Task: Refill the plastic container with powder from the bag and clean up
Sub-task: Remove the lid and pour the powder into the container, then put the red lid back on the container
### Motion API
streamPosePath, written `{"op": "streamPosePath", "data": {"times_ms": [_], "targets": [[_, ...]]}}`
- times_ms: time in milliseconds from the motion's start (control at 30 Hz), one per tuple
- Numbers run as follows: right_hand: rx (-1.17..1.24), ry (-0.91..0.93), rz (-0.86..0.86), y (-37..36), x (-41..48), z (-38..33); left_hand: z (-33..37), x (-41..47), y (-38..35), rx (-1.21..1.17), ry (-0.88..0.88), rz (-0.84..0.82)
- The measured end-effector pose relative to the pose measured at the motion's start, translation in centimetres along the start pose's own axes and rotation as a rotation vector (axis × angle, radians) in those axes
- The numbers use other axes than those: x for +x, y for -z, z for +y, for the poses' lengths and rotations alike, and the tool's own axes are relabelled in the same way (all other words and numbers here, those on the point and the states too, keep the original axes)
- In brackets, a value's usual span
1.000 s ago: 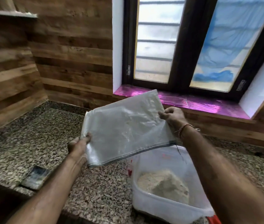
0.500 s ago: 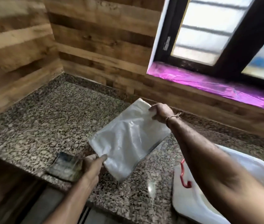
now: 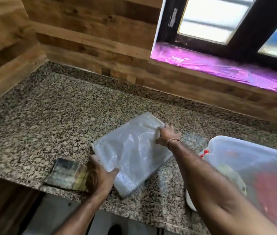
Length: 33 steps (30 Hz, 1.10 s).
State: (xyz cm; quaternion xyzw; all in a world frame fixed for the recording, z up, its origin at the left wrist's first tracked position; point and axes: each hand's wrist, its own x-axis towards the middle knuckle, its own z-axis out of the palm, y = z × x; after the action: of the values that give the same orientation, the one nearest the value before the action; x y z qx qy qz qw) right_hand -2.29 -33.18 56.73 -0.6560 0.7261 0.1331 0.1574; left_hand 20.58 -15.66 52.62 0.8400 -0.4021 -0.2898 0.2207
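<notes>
The flat, see-through plastic bag lies on the speckled granite counter, left of the container. My left hand grips its near corner. At the far corner my right hand pinches the bunched plastic. The white translucent plastic container stands at the right, partly behind my right forearm. Pale powder shows inside it, and a red clip sits on its left wall.
A small dark flat packet lies by the counter's front edge, touching my left hand. Wooden walls close the counter at the left and back. A purple-lined window sill runs above the back wall on the right.
The bag has come down from above the container, moved left, and now rests flat on the counter. Both hands kept hold of it. The view has swung left and downward.
</notes>
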Motion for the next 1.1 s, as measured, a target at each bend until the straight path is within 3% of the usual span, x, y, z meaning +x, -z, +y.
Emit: {"op": "streamPosePath", "data": {"times_ms": [133,300,500,767,967,1100], "targets": [[0.14,0.036,0.083,1.7,-1.6,-0.2,2.2,0.5,0.0,0.208,-0.224,0.055],[0.426,0.146,0.2,5.8,-5.2,0.8,7.4,0.0,1.0,0.16,-0.348,-0.008],[0.57,0.2,0.308,10.0,-11.2,6.3,14.2,-3.2,0.6,0.035,-0.518,-0.005],[0.579,0.047,0.503,9.7,-18.0,22.0,23.4,-14.2,-4.8,0.032,-0.753,-0.016],[0.668,-0.047,0.534,6.4,-21.3,34.6,27.2,-24.4,-10.9,0.109,-0.921,0.054],[0.685,-0.172,0.539,2.8,-23.3,42.7,29.8,-31.4,-15.5,0.158,-0.888,-0.184]]}}
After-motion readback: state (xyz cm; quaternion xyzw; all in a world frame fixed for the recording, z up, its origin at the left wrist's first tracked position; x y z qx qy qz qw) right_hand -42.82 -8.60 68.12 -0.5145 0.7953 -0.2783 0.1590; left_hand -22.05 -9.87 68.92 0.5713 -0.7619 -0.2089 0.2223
